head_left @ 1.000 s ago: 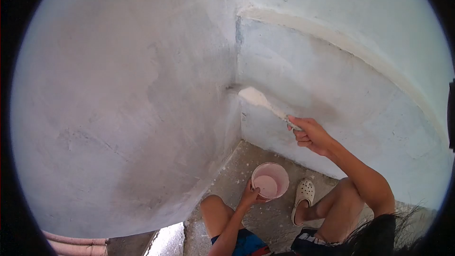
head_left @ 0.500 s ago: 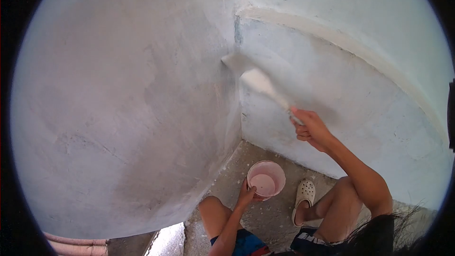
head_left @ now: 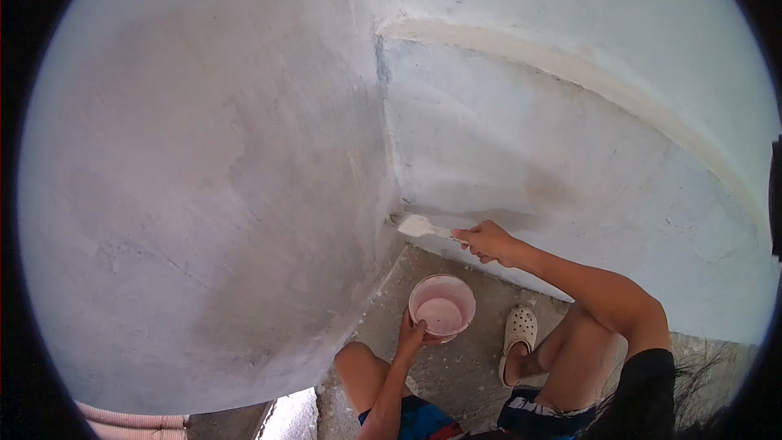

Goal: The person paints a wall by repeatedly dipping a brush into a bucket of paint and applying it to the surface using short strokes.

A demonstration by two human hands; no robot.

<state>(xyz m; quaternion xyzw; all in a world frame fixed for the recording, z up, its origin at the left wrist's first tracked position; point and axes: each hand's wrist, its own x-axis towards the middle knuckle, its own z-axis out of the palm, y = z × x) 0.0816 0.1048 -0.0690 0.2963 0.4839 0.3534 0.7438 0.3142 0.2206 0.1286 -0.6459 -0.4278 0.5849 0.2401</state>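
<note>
My right hand point(head_left: 489, 243) is wrapped round the handle of a paintbrush point(head_left: 417, 226). The brush points left, its bristles against the left wall point(head_left: 285, 179) low down by the corner, just above the floor. Below it, my left hand point(head_left: 415, 330) grips the rim of a pink bucket point(head_left: 442, 303), with the thumb over the edge. A pale pinkish liquid covers the bucket's bottom. Darker, damp-looking patches show on both walls.
The right wall point(head_left: 521, 155) has a raised curved ledge point(head_left: 521, 47) across it. My foot in a beige clog point(head_left: 520, 334) stands on the rough concrete floor point(head_left: 481, 358). Pinkish ribbed material point(head_left: 134, 422) lies at the lower left.
My right hand has swung the paintbrush down along the corner, from mid-wall to near the floor. The bucket and my left hand appear slightly further left in view.
</note>
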